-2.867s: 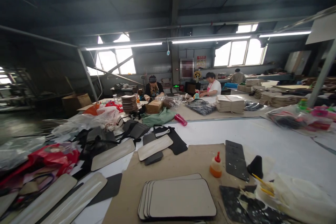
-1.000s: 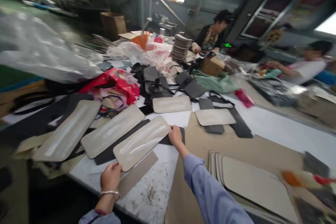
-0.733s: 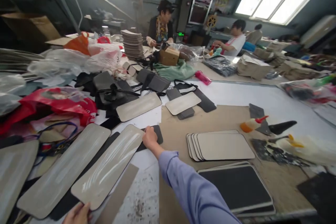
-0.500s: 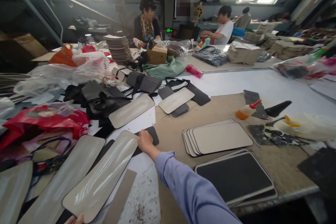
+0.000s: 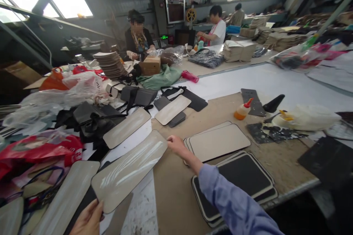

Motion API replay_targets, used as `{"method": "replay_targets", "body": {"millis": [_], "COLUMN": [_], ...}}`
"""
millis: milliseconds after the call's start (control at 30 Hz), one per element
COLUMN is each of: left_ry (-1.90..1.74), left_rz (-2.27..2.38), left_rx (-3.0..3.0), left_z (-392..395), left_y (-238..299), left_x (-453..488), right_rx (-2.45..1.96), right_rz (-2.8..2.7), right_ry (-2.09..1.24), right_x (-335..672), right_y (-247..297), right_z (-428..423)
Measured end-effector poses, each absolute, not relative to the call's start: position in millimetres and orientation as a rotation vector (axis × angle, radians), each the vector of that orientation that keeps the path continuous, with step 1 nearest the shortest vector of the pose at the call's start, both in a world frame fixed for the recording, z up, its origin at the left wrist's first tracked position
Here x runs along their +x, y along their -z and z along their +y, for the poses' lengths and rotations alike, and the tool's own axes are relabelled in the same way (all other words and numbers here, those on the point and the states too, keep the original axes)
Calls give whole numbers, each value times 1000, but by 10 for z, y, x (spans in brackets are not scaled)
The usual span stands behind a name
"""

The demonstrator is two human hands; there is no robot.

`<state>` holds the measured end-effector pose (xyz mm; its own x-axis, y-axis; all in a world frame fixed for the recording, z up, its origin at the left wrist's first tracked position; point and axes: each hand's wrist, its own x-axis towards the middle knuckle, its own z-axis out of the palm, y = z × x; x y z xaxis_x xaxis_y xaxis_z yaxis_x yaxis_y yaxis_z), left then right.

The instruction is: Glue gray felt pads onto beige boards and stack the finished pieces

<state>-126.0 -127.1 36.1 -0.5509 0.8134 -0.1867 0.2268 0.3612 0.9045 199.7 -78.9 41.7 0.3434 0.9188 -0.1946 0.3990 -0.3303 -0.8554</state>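
Observation:
Both my hands hold a long beige panel (image 5: 129, 170) with rounded corners, its face marked with whitish, glue-like streaks. My left hand (image 5: 89, 218) pinches its near left end, thumb on top. At the far right end the fingers of my right hand (image 5: 178, 146) close on the edge. Another streaked panel (image 5: 70, 191) lies to the left, and a third streaked panel (image 5: 127, 127) is farther back. Just right of my right hand is a stack of plain beige panels (image 5: 220, 141). Black panels with pale borders (image 5: 242, 176) are piled nearer, partly behind my sleeve.
An orange glue bottle (image 5: 243, 110) with a red tip stands at right, near a black-handled tool (image 5: 273, 103) and a glue-smeared dark sheet (image 5: 264, 134). Plastic bags (image 5: 74, 88) and a red bag (image 5: 41, 150) crowd the left. Two people sit across the table; another is farther back.
The panel has moved right and turned flatter, its right end now over the brown board. My left hand has come further into view, and my right hand has moved right. The view has shifted.

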Motion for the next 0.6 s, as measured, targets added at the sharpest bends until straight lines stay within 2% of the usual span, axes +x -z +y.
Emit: {"method": "replay_targets", "body": {"millis": [133, 300, 600], "left_ry": [-1089, -881, -692], "left_rz": [1690, 1456, 1520], "left_rx": [927, 1041, 1172], "left_z": [-1220, -1147, -1144], "left_y": [-491, -378, -39], "left_x": [-159, 937, 1665], "right_rx": [-1949, -2049, -2180], "right_rz": [-903, -663, -571], "right_ry": [-813, -690, -580], "right_x": [3079, 4031, 4599], "right_y": [-431, -294, 30], "right_z": [-1501, -2187, -2528]}}
